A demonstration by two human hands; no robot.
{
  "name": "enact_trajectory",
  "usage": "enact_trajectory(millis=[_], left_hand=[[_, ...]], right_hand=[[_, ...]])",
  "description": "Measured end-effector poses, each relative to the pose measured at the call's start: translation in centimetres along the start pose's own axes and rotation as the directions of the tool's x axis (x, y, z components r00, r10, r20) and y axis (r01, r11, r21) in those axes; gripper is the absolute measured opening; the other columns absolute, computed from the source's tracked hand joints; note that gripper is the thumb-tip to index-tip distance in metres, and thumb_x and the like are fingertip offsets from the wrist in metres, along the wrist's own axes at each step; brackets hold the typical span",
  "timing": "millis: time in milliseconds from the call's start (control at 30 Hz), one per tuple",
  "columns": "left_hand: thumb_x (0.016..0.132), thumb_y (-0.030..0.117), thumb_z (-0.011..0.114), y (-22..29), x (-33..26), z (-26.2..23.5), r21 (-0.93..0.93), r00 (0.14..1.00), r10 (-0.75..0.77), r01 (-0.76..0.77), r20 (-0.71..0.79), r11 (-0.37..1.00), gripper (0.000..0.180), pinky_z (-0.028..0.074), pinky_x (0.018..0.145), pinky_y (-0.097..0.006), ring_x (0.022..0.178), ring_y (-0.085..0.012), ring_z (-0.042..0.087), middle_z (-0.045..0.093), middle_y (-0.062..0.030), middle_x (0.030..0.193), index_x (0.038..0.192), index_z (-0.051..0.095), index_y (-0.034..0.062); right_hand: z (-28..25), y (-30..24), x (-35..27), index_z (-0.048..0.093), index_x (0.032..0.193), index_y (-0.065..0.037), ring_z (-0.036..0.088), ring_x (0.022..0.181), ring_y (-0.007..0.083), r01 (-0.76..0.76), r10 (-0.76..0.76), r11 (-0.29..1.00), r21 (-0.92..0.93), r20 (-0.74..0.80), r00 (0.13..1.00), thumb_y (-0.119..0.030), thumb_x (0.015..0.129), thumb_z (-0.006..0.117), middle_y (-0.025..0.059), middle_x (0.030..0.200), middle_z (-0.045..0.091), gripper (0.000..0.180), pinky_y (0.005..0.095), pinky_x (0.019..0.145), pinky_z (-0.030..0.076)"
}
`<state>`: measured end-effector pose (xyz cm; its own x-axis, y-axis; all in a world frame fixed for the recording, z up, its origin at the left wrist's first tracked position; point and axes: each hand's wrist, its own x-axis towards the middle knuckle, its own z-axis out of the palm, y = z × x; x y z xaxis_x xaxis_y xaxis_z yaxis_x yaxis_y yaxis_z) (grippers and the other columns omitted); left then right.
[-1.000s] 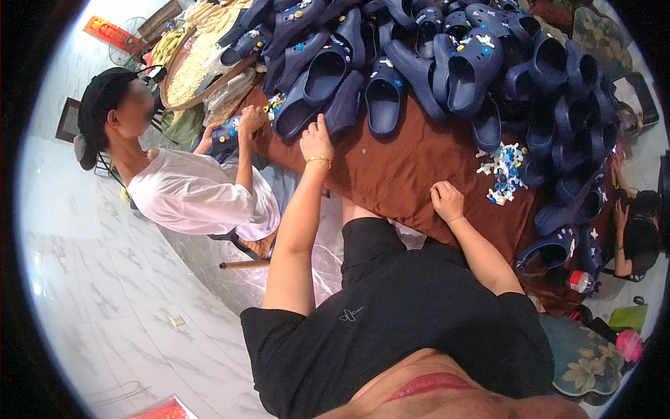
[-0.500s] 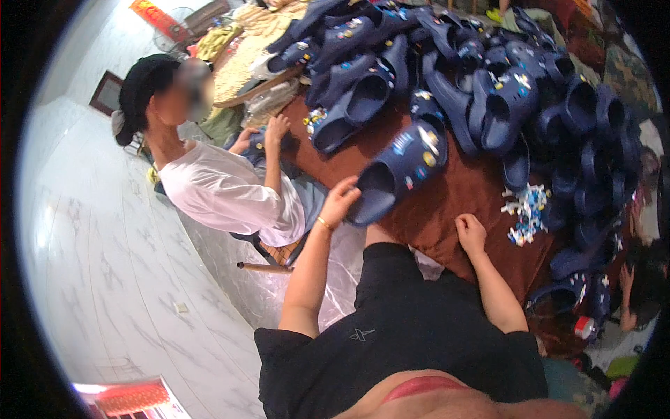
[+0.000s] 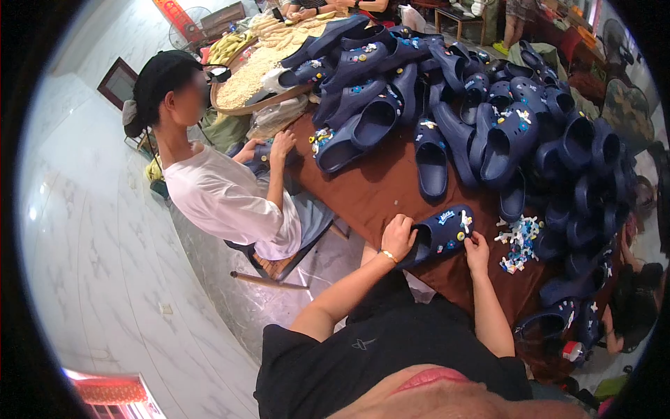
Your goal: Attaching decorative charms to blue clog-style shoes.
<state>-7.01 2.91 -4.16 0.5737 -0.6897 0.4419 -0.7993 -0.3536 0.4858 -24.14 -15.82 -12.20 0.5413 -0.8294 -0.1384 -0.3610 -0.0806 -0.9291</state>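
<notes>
A navy blue clog (image 3: 434,241) with colourful charms on its upper lies tilted over the near edge of the brown-covered table, its toe to the right. My left hand (image 3: 398,238) grips it at the heel end. At the toe, my right hand (image 3: 477,253) has its fingers closed on the clog's edge, close to a yellow charm; whether it pinches a charm there is hard to tell. Right of that hand sits a small pile of white and blue charms (image 3: 518,243). Another decorated clog (image 3: 432,166) rests just beyond, its opening toward me.
A large heap of navy clogs (image 3: 506,136) covers the table's far and right parts. At left a co-worker in a white shirt (image 3: 222,199) sits handling a dark clog. A round tray of pale kernels (image 3: 244,84) stands behind. A red-and-white round container (image 3: 572,350) is at lower right.
My left hand has brought the clog down and nearer to me. My right hand, apart from it before, now touches its toe. The view has shifted to show more of the far room.
</notes>
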Motion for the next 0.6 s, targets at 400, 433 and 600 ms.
enact_trajectory(millis=[400, 433, 600], left_hand=[[0.069, 0.007, 0.053, 1.9, -2.3, 4.2, -0.153, 0.742, 0.302, -0.264, 0.599, 0.952, 0.012, 0.044, 0.069, -0.039, 0.076, -0.0331, 0.055, 0.055, -0.0179, 0.08, 0.079, 0.056, 0.0011], [0.069, 0.009, 0.053, 2.5, -1.5, 4.2, -0.01, 0.556, 0.125, -0.204, 0.822, 0.979, 0.014, 0.044, 0.072, -0.038, 0.08, -0.0332, 0.056, 0.058, -0.0199, 0.083, 0.079, 0.06, 0.0014], [0.074, 0.018, 0.049, 2.7, -0.1, 5.3, 0.051, 0.348, 0.017, -0.185, 0.937, 0.982, 0.026, 0.041, 0.083, -0.039, 0.091, -0.0325, 0.057, 0.059, -0.0219, 0.095, 0.088, 0.064, 0.0025]], right_hand=[[1.6, -8.0, -1.0, 0.055, 0.102, 0.002, 0.054, 0.088, 0.0335, 0.155, -0.192, 0.846, -0.509, -0.021, 0.981, -0.023, 0.073, 0.061, 0.0199, 0.096, 0.055, 0.039, 0.0387, 0.078, 0.043], [1.8, -8.5, -1.2, 0.056, 0.101, 0.001, 0.053, 0.091, 0.0345, 0.121, -0.141, 0.854, -0.506, -0.001, 0.99, -0.023, 0.073, 0.061, 0.0197, 0.097, 0.055, 0.038, 0.039, 0.079, 0.042], [3.0, -9.6, -1.2, 0.058, 0.095, 0.0, 0.053, 0.089, 0.0349, 0.096, -0.125, 0.867, -0.489, -0.028, 0.992, -0.02, 0.072, 0.062, 0.0192, 0.094, 0.056, 0.03, 0.0401, 0.077, 0.043]])
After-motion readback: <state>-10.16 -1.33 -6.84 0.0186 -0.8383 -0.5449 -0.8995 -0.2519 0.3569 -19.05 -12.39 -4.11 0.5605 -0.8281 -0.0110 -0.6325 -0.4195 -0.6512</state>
